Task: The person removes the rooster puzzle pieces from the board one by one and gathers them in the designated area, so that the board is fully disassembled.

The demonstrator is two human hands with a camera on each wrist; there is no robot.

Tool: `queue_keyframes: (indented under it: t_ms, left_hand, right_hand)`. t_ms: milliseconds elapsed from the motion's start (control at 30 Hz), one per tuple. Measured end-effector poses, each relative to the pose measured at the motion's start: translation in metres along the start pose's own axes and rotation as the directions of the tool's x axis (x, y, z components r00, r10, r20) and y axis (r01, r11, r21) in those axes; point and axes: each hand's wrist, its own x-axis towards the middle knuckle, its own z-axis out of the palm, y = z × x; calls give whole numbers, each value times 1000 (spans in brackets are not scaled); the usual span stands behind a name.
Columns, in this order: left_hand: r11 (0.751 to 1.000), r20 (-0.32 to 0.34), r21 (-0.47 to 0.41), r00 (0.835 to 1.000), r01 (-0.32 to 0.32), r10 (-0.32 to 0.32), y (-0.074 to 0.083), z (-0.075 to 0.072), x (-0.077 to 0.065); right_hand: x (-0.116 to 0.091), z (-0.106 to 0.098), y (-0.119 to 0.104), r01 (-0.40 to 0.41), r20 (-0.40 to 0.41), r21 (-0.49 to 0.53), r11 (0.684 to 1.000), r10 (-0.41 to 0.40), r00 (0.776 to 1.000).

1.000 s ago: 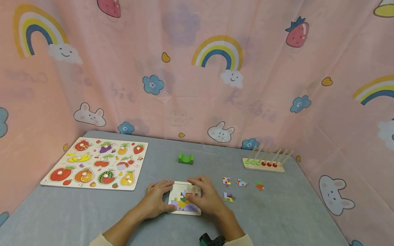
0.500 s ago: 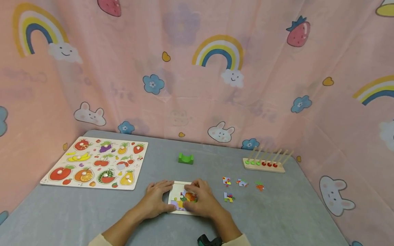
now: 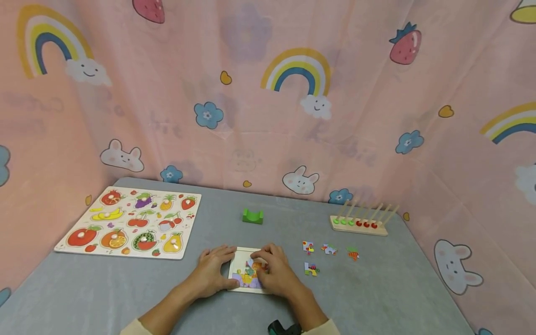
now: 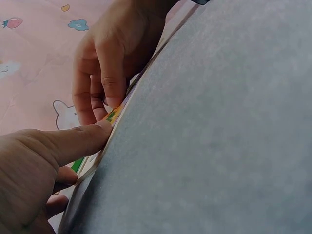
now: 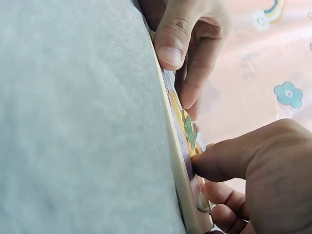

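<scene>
A small wooden puzzle board [image 3: 242,255] lies on the table between both hands, its lower part filled with purple, yellow and orange pieces. My left hand [image 3: 212,275] grips its left side, thumb at the near corner and fingers along the far left edge. Over the board's right half, my right hand [image 3: 279,275] pinches a puzzle piece [image 5: 190,130] with green and orange print between thumb and fingers. In the right wrist view that piece sits slightly raised above the board. The right hand covers part of the picture in the head view.
Several loose puzzle pieces [image 3: 311,268] lie right of the board. Behind it stands a green block [image 3: 253,216]. A fruit peg puzzle [image 3: 130,223] is at the left, a bead rack with thin pegs [image 3: 359,225] at the back right. A printed pink curtain [image 3: 251,144] surrounds the table.
My right hand has shifted slightly left over the board, its fingers bending from a flatter pose into a pinch on the piece. The left hand stays in place.
</scene>
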Motion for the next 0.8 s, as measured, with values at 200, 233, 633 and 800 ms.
queue_keyframes:
  t_ms: [200,233,633,800]
  left_hand:
    - [1000,6,-4,1000,10,-10,-1,2,-4]
    - [1000,7,-3,1000,11,-11,-1,2,-5]
    - [1000,11,8,1000,10,-10,-2,0,-2]
    - [1000,14,14,1000,6,-6,-2,1,0]
  right_hand:
    - [-3,1,1,29,8,16,999,-29,1000]
    - [-3,1,0,32,21,19,999,-32,999]
    - [-3,-3,-5,53,65,-73,996,-49,997]
    - [-2,-8,-5,69,25,-88,994,-67,997]
